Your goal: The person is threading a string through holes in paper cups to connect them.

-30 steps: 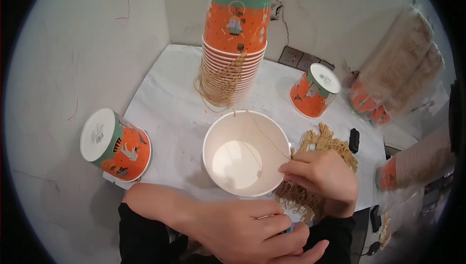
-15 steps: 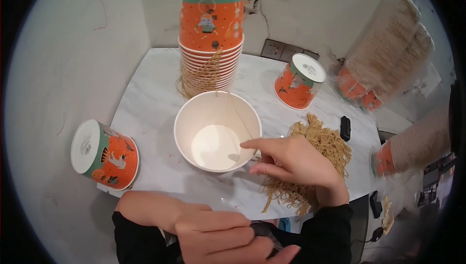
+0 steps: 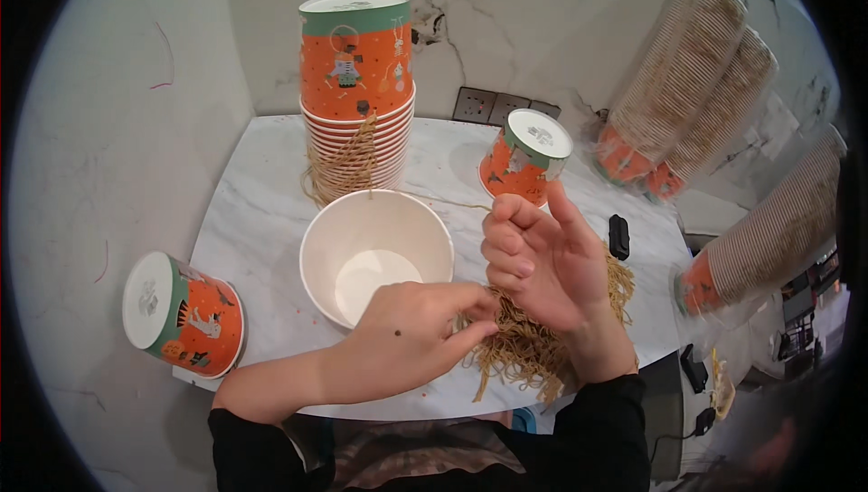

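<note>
A large white-lined paper tub stands mouth up in the middle of the table. My left hand reaches across its near rim, thumb and fingers curled together beside a heap of tan string. What those fingertips hold, if anything, I cannot make out. Above the heap my right hand is raised with curled fingers. A single strand of string runs from the tub's far rim to its fingertips. Behind the tub rises a stack of nested orange tubs, with a hank of string draped on its side.
An upside-down orange tub sits at the left table edge, and another stands at the back right. A small black object lies right of the heap. Plastic-wrapped tub stacks stand at the far right. Sockets line the wall.
My left hand has moved up from the near edge to the string heap. My right hand has lifted out of the tub's mouth and turned, drawing the strand rightward. The view has shifted slightly.
</note>
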